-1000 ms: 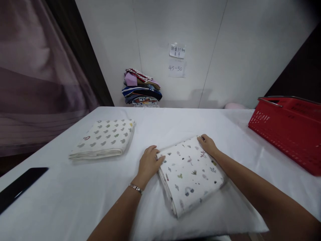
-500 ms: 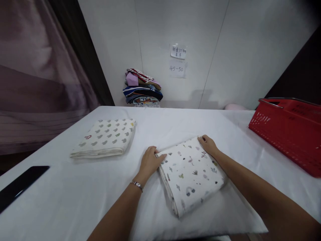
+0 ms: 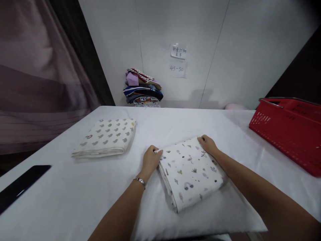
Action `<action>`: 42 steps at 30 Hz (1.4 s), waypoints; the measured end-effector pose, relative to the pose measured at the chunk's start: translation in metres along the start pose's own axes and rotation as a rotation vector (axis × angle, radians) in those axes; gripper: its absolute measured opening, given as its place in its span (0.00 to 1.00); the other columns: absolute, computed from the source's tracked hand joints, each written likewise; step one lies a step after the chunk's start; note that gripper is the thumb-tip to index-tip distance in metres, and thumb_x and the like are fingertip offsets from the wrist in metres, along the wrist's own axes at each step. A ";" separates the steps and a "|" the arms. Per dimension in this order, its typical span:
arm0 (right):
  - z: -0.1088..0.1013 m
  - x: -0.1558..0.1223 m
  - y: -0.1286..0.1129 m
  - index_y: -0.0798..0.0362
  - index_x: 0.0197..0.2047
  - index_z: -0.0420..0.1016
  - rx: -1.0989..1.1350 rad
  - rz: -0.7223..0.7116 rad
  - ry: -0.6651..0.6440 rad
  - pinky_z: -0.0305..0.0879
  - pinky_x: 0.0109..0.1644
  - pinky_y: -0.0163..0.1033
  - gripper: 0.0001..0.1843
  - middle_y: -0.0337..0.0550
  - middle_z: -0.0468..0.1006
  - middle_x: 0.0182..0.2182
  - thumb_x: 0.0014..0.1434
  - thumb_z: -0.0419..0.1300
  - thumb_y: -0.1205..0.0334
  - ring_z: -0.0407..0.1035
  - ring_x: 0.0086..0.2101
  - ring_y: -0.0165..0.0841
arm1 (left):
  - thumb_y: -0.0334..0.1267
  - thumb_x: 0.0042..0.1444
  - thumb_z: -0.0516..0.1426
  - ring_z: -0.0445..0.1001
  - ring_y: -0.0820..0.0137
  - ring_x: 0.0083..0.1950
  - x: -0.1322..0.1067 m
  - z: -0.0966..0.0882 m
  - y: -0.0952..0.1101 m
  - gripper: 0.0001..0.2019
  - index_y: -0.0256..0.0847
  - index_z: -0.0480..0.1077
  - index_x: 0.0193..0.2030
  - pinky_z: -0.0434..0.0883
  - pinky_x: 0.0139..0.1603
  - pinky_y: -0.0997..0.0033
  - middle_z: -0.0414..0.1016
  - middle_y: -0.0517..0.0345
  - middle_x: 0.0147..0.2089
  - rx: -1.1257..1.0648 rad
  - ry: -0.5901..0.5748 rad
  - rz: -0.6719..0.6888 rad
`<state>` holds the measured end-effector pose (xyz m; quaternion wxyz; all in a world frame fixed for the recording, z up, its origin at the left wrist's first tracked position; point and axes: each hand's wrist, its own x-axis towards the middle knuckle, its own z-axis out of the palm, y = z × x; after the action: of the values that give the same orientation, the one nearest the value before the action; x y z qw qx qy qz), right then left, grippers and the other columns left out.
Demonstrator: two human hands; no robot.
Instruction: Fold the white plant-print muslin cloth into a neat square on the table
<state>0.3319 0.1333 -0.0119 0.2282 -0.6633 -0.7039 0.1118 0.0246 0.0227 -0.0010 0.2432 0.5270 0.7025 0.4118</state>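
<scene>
A folded white cloth, printed with small plants, a flamingo and a rainbow, lies at an angle near the table's front edge. My left hand pinches its far left corner, thumb on top and fingers at the edge. At the far right corner, my right hand grips the cloth in the same way. Layered folds show along the cloth's left side. Farther left lies a second folded white cloth with grey mushroom-like prints, apart from both hands.
A white sheet covers the table. On the left edge rests a flat black object. A red basket stands on the right. Behind the table is a stack of folded fabrics against the wall, with paper signs above.
My left hand has shifted slightly up and its thumb has drawn back to the cloth's corner, closing on it. The cloth's near edge has moved a little away from me.
</scene>
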 end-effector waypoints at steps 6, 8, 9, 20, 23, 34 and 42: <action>-0.001 0.007 -0.001 0.51 0.27 0.66 0.022 0.023 -0.037 0.56 0.31 0.36 0.17 0.40 0.73 0.25 0.57 0.49 0.48 0.66 0.29 0.34 | 0.45 0.49 0.55 0.67 0.71 0.31 0.001 0.002 -0.005 0.09 0.42 0.65 0.31 0.62 0.33 0.73 0.70 0.62 0.30 0.002 0.023 0.030; -0.002 0.008 -0.001 0.51 0.28 0.67 0.002 0.041 -0.048 0.57 0.32 0.36 0.17 0.41 0.73 0.26 0.57 0.49 0.48 0.66 0.29 0.35 | 0.45 0.50 0.55 0.67 0.71 0.32 0.002 0.003 -0.006 0.09 0.43 0.66 0.34 0.62 0.33 0.73 0.71 0.62 0.32 0.001 0.014 0.049; -0.003 0.009 -0.002 0.51 0.29 0.68 -0.011 0.053 -0.061 0.58 0.32 0.37 0.17 0.42 0.74 0.27 0.57 0.49 0.48 0.66 0.30 0.35 | 0.45 0.50 0.54 0.67 0.71 0.31 0.002 0.003 -0.006 0.09 0.42 0.66 0.34 0.62 0.33 0.72 0.71 0.62 0.32 0.008 0.008 0.051; 0.002 -0.045 -0.059 0.52 0.65 0.49 -0.144 -0.633 -0.180 0.35 0.64 0.52 0.31 0.47 0.51 0.64 0.63 0.44 0.47 0.40 0.64 0.42 | 0.46 0.50 0.54 0.66 0.72 0.29 0.003 0.006 -0.008 0.10 0.42 0.67 0.31 0.60 0.30 0.74 0.69 0.64 0.27 0.005 -0.014 0.051; 0.011 -0.053 -0.070 0.50 0.67 0.46 -0.145 -0.712 -0.346 0.33 0.65 0.52 0.34 0.46 0.49 0.65 0.63 0.41 0.43 0.40 0.64 0.41 | 0.47 0.50 0.54 0.65 0.72 0.28 0.004 0.006 -0.009 0.11 0.42 0.67 0.30 0.60 0.29 0.74 0.67 0.64 0.25 0.004 -0.003 0.051; 0.013 -0.051 -0.072 0.49 0.67 0.43 -0.151 -0.651 -0.373 0.30 0.65 0.51 0.35 0.44 0.45 0.65 0.62 0.38 0.40 0.38 0.64 0.39 | 0.43 0.59 0.49 0.59 0.64 0.62 -0.027 0.001 0.025 0.17 0.42 0.65 0.53 0.52 0.64 0.57 0.67 0.52 0.57 0.243 -0.074 0.620; 0.008 -0.032 -0.054 0.52 0.67 0.47 -0.215 -0.541 -0.317 0.33 0.64 0.53 0.38 0.48 0.46 0.65 0.61 0.37 0.37 0.38 0.64 0.42 | 0.48 0.59 0.49 0.52 0.62 0.66 -0.031 0.019 0.011 0.24 0.41 0.60 0.60 0.46 0.66 0.56 0.58 0.51 0.64 0.428 -0.293 0.580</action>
<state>0.2808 0.0979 0.0001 0.0660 -0.4468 -0.8891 0.0740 0.0551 0.0003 -0.0051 0.0989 0.7958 0.5522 0.2279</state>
